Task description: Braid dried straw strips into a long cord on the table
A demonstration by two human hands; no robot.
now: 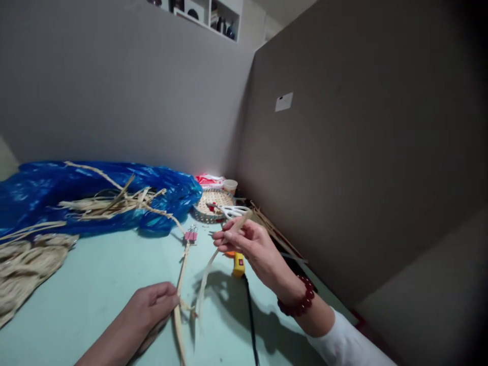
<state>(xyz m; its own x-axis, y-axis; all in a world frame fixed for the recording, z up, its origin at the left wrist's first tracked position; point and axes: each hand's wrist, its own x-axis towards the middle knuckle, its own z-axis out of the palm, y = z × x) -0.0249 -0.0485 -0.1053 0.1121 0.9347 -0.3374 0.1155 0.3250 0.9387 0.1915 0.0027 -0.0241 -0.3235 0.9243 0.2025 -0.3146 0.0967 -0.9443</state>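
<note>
My left hand [154, 310] is closed, thumb against fingers, on a pale plant-fibre cord [184, 269] low over the table. From there the cord runs up to a pink binder clip [191, 237], and its loose end hangs toward the bottom edge. A short side strand sticks out to the right of my left fingers. Raised higher on the right, my right hand [249, 243] pinches a separate dry fibre strip [206, 277]. One end of that strip points up past the fingers, while the thin, frayed rest dangles above the table.
A blue plastic bag [114, 175] with a bundle of fibre strips [114, 203] lies at the back left. Braided fibre [30, 274] rests at the left edge. Behind my right hand are a woven basket [213, 198], white-handled scissors [234, 211], a cup [230, 186] and a yellow corded tool [239, 264].
</note>
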